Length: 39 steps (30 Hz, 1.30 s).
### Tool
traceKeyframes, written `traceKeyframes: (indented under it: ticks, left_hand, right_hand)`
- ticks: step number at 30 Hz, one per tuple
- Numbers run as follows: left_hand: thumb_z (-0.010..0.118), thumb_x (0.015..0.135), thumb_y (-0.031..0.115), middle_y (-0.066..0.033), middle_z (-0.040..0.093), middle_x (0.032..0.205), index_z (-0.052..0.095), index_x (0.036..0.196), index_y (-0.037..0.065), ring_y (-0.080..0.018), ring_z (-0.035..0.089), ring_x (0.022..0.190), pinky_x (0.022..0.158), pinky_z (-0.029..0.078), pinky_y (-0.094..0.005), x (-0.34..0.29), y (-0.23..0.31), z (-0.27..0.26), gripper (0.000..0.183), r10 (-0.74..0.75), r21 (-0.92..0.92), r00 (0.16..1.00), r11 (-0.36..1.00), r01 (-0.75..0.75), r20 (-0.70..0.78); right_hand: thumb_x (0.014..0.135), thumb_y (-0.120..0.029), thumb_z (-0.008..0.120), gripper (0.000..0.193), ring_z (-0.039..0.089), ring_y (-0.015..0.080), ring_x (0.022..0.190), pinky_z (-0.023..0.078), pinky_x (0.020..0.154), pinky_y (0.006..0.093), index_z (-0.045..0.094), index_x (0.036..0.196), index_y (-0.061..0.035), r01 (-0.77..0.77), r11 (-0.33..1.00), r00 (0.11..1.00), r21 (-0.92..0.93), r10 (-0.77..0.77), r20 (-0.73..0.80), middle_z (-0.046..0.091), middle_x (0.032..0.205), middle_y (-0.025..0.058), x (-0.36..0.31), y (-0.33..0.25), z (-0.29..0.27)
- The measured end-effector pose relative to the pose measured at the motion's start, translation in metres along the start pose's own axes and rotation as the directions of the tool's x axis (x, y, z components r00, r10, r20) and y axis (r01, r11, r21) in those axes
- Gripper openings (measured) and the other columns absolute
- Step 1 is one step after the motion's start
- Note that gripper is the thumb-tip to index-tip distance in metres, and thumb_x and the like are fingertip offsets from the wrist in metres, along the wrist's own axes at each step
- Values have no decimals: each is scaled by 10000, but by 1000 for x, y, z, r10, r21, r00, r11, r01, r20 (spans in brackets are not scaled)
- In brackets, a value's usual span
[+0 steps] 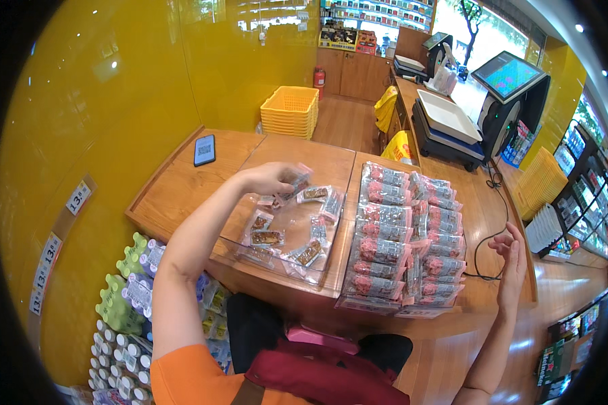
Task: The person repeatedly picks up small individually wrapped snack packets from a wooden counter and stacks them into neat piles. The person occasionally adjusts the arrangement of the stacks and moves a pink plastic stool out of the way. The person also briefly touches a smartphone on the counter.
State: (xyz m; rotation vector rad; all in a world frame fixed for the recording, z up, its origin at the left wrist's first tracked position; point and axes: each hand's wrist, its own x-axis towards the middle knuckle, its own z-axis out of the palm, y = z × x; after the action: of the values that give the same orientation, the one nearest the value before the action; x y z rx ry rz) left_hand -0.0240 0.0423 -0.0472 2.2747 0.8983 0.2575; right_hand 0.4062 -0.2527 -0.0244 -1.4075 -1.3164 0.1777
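My left hand reaches over a clear tray on the wooden counter. Its fingers are closed on a small wrapped snack with a pink-edged clear wrapper, partly hidden by the fingers. Several wrapped snack bars, brown and nutty-looking, lie loosely around the tray. Right of it, a second clear tray is packed with rows of pink wrapped snacks. My right hand is raised beyond that tray's right side, fingers apart and holding nothing.
A phone lies on the counter's left. Weighing scales with a screen stand at the back right, a black cable trailing below. Stacked yellow baskets stand behind the counter; packed bottles are at lower left.
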Motion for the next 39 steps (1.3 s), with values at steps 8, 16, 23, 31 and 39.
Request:
traceKeyframes:
  ticks: [8,16,23,31,39]
  left_hand:
    - [616,904,143,-117,532,1255,299,1405,87,-222,620,1013,794,589,-362,-39,64,-5,595,-22,-739,999,671,51,49]
    - [640,893,168,-76,509,1272,338,1389,71,-158,544,1108,815,575,-334,-31,130,18,589,291,-673,955,717,-180,55]
    - [641,893,177,-82,490,1270,358,1362,75,-187,562,1083,741,605,-384,-15,159,36,558,319,-696,947,673,-250,-32]
    - [499,969,152,-91,456,1297,254,1406,115,-189,510,1163,835,572,-396,2,191,69,502,349,-752,859,428,-501,-374]
    - [421,1003,211,-54,453,1300,209,1433,172,-185,542,1130,804,585,-366,2,202,80,480,266,-853,946,433,-290,-186]
  right_hand:
    - [990,-221,442,337,589,144,895,464,764,287,505,1257,-25,15,978,967,209,-67,244,579,974,66,12,-58,50]
    - [872,-168,657,371,619,154,837,506,739,277,533,1174,7,371,928,836,34,-350,423,603,922,112,33,-115,123]
    - [847,-152,701,291,585,88,794,487,667,240,544,1042,-3,-185,932,825,311,-25,565,621,924,54,56,-81,135]
    - [916,-147,610,153,579,103,906,472,801,265,567,1042,-70,-480,430,849,765,6,529,620,984,6,53,-78,125]
    - [961,-116,514,97,603,187,992,461,904,341,503,1045,-68,-30,774,863,633,-299,408,614,1049,103,62,-85,53]
